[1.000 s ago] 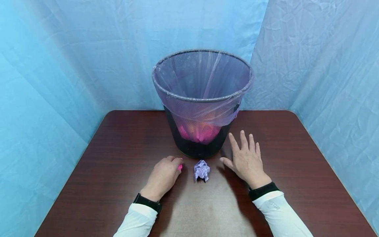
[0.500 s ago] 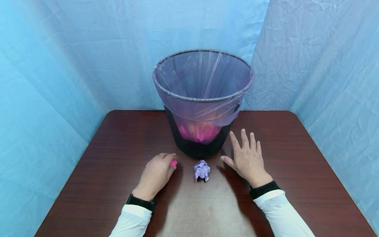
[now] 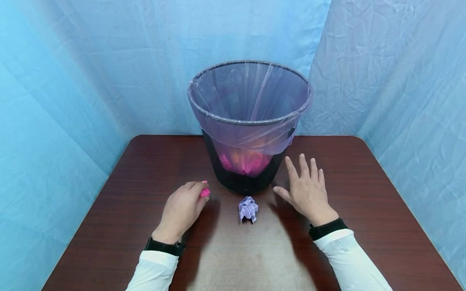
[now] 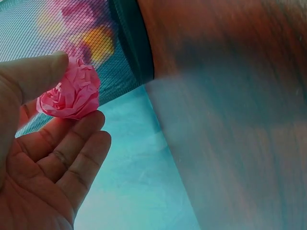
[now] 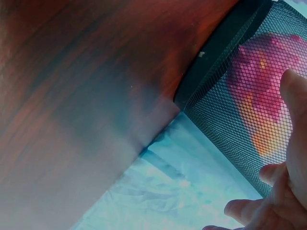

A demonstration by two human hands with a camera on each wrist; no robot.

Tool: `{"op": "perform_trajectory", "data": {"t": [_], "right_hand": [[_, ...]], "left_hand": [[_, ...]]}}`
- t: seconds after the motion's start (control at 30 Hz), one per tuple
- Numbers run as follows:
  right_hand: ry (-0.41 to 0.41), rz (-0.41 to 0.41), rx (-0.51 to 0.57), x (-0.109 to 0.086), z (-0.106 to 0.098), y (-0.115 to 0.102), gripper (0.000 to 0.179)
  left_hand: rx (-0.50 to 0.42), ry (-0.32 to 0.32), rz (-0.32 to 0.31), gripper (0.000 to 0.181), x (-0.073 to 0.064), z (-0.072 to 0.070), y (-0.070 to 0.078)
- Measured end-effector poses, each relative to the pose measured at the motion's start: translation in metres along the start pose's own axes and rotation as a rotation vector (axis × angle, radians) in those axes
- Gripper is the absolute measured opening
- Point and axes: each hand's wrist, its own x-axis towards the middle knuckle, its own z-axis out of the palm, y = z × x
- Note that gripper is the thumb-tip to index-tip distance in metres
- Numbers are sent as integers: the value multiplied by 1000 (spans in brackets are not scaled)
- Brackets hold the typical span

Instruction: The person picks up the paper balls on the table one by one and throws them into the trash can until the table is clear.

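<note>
My left hand pinches a crumpled pink paper ball between thumb and fingers, to the left of the mesh bin's foot. In the head view only a bit of that ball shows past the fingers. A crumpled purple paper ball lies on the table just in front of the bin. My right hand is held with its fingers spread, palm down, to the right of the bin, and holds nothing.
A thin purple liner bag is folded over the bin's rim. Pink and orange-yellow crumpled pieces show through the mesh at the bottom. The dark brown table ends at a light blue cloth backdrop.
My left hand has moved left and away from the purple paper ball, carrying the pink one. My right hand has shifted slightly forward and to the right.
</note>
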Motion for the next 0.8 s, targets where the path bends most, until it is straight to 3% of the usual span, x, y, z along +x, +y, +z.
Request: {"op": "perform_trajectory", "data": {"t": [0.6,0.8], "right_hand": [[9,11,-7,7,-12,2,98],[-3,14,-3,7,-13,2,98]], "left_hand": [[-55,112,11,46,10,-32,-6],[-66,208,56,46,17,-45,-8]]}}
